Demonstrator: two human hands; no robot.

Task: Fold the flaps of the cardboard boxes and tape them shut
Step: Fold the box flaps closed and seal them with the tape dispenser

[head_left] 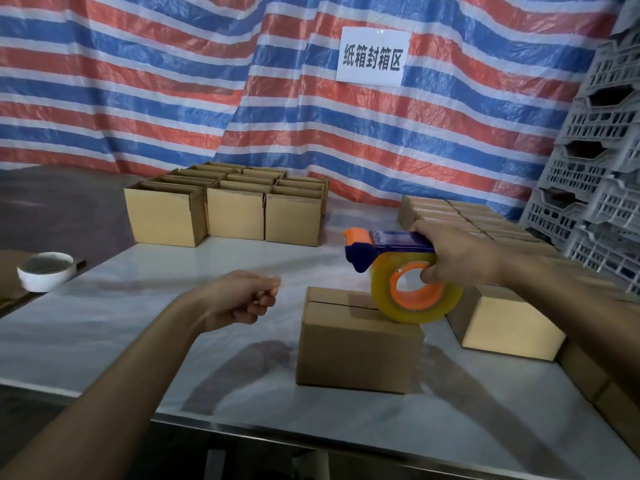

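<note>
A small cardboard box (pixel 356 348) stands on the table in front of me, its top flaps folded down with a seam across the top. My right hand (pixel 457 252) grips a blue and orange tape dispenser (pixel 388 245) with a roll of clear tape (pixel 415 292). The roll hangs over the right end of the box top. My left hand (pixel 242 299) hovers left of the box, fingers curled, thumb against forefinger; I see nothing in it. A second shut box (pixel 509 323) sits to the right.
Several open boxes (pixel 228 209) stand in a block at the back left of the pale table (pixel 138 306). Stacked boxes (pixel 478 220) run along the right side. A white tape roll (pixel 46 270) lies at the far left. Grey plastic crates (pixel 602 168) rise at the right.
</note>
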